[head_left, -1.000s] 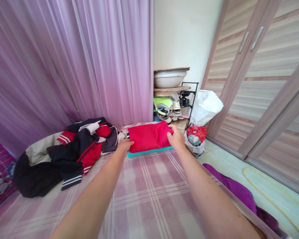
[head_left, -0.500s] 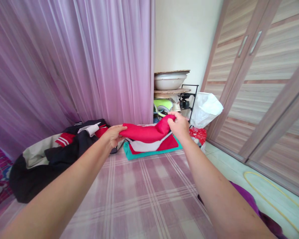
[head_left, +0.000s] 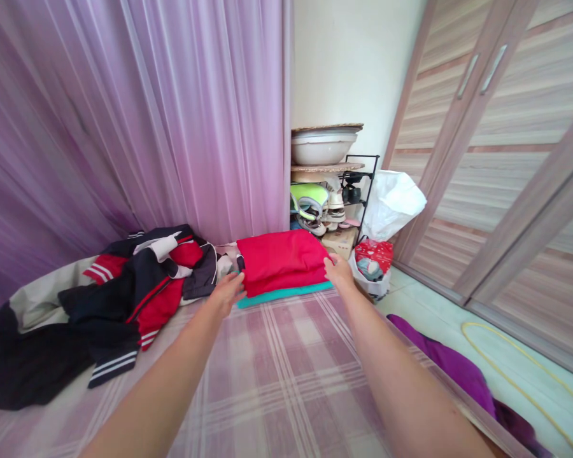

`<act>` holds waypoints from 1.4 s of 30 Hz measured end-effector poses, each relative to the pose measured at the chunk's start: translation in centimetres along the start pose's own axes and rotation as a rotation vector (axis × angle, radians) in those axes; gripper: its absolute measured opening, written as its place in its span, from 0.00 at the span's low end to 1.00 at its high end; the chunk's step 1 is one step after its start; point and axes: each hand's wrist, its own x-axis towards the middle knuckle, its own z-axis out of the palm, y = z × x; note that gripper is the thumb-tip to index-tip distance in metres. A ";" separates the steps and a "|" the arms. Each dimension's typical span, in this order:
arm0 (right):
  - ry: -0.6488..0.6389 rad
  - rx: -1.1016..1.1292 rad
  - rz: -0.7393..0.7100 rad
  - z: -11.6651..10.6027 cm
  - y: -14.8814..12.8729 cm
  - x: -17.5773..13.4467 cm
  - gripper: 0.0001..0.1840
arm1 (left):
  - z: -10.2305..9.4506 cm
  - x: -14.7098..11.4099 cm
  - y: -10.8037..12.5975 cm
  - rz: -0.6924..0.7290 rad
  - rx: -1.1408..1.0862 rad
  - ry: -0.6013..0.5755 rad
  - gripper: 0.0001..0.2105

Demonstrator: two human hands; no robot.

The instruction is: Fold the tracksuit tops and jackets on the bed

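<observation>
A folded red garment (head_left: 284, 261) lies flat on the bed, on top of a folded teal cloth (head_left: 286, 294) whose front edge shows below it. My left hand (head_left: 228, 293) is beside the garment's front left corner, its fingers apart and nothing in them. At the right edge, my right hand (head_left: 339, 272) has its fingertips against the red fabric, with thumb and fingers loosely spread. Left of the stack is a loose heap of dark, red and white clothes (head_left: 148, 286) with striped cuffs.
Beyond the bed stands a black rack (head_left: 373, 184) with shoes and a white basin (head_left: 325, 149). White bags hang and stand by the wooden wardrobe (head_left: 496, 159). A purple curtain (head_left: 195, 114) borders the left. Purple cloth (head_left: 449, 362) lies at the bed's right edge.
The red garment has come down from between both hands and now lies flat on the stack, covering the white and red layers. My left hand has let go of it.
</observation>
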 end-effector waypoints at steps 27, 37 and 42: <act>-0.007 -0.406 -0.413 1.8 -8.8 -4.7 0.30 | -12.7 -11.5 -10.8 0.262 0.241 0.262 0.27; -0.248 -0.466 -0.396 5.3 -9.7 -6.2 0.31 | -12.0 -12.1 -10.2 0.249 0.140 0.228 0.22; -0.317 -0.504 -0.429 5.3 -9.3 -8.3 0.28 | -11.8 -12.0 -10.1 0.244 0.086 0.223 0.21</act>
